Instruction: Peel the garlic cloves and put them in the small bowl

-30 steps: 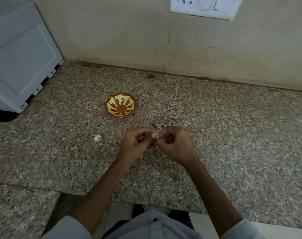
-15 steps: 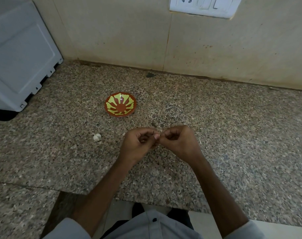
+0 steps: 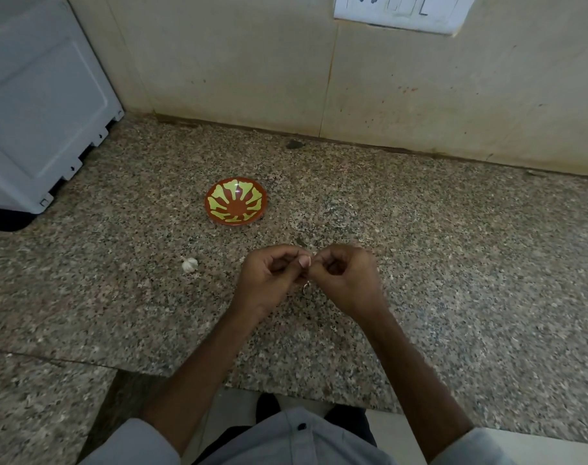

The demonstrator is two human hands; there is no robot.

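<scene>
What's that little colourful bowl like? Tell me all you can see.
The small bowl is round and shallow, reddish-brown with yellow-green petal shapes fanning from its centre. It looks glossy, maybe glazed ceramic, with a glint near its far rim. It sits upright on the speckled stone counter, nothing visible inside and nothing else touching it.

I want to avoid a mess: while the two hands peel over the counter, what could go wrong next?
1. The clove, pinched between left hand and right hand, is almost hidden; so small a grip could slip and drop it on the counter.
2. A whitish scrap hangs below the hands, apart from the small bowl; peel may scatter on the counter.
</scene>
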